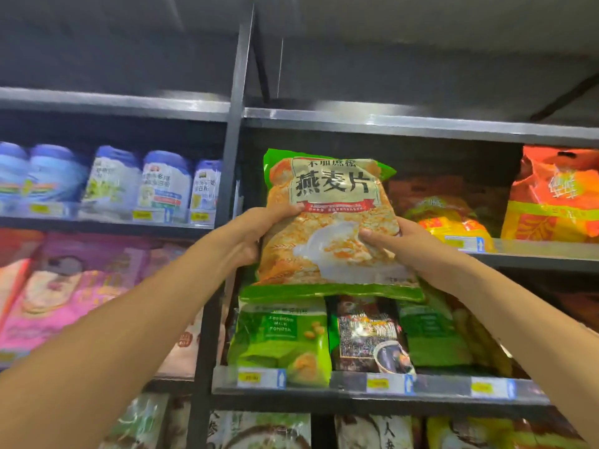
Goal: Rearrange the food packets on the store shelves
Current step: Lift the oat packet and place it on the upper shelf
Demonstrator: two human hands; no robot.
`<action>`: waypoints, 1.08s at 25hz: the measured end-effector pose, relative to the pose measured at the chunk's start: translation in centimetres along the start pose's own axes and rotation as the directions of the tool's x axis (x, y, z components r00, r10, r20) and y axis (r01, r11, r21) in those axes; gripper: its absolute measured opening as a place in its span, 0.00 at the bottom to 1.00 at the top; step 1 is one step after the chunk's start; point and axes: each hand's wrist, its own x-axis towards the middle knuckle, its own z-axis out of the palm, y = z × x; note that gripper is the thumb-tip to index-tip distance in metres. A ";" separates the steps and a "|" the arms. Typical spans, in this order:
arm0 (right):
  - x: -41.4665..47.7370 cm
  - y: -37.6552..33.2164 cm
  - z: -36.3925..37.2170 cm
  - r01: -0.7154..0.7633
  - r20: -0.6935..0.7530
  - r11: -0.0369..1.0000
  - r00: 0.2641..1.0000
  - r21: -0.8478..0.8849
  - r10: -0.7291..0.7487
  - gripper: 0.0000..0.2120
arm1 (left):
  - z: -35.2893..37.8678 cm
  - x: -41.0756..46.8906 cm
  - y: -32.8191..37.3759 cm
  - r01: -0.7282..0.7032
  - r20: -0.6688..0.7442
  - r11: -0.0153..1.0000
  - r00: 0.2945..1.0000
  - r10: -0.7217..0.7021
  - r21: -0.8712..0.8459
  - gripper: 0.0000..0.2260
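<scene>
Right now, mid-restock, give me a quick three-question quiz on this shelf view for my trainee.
1. True or false: the left hand and right hand both grip the oat packet.
2. The soybean milk powder packet below it is: A green, B blue, C white.
3. Fill in: the blue-lidded tubs stand to the ___ of the upright post.
Key: 1 true; 2 A; 3 left.

Just the one wide-angle head cam, facing the store shelves (pixel 389 120) pretty much head-on but tipped upward, so the ceiling (pixel 421 34) fills the top of frame. It's close in: left forearm (pixel 136 299) and right forearm (pixel 505 303) reach from the bottom corners to mid-frame.
</scene>
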 end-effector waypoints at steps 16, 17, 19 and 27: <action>20.1 -1.0 -2.7 -0.114 0.115 0.993 0.987 0.016 0.111 0.21 | -1.4 17.3 6.9 0.000 -0.136 0.986 0.990 0.023 0.167 0.16; 21.1 -0.8 -2.7 -0.116 0.115 0.993 0.987 0.019 0.113 0.21 | -1.5 18.2 6.9 -0.005 -0.148 0.985 0.988 0.031 0.171 0.17; 22.9 -0.4 -2.6 -0.122 0.121 0.992 0.986 0.019 0.119 0.21 | -2.1 20.1 6.7 -0.012 -0.162 0.985 0.986 0.040 0.170 0.18; 28.5 2.9 -0.8 -0.116 0.184 0.992 0.977 0.043 0.107 0.24 | -4.0 25.8 4.8 -0.022 -0.196 0.980 0.979 0.061 0.197 0.11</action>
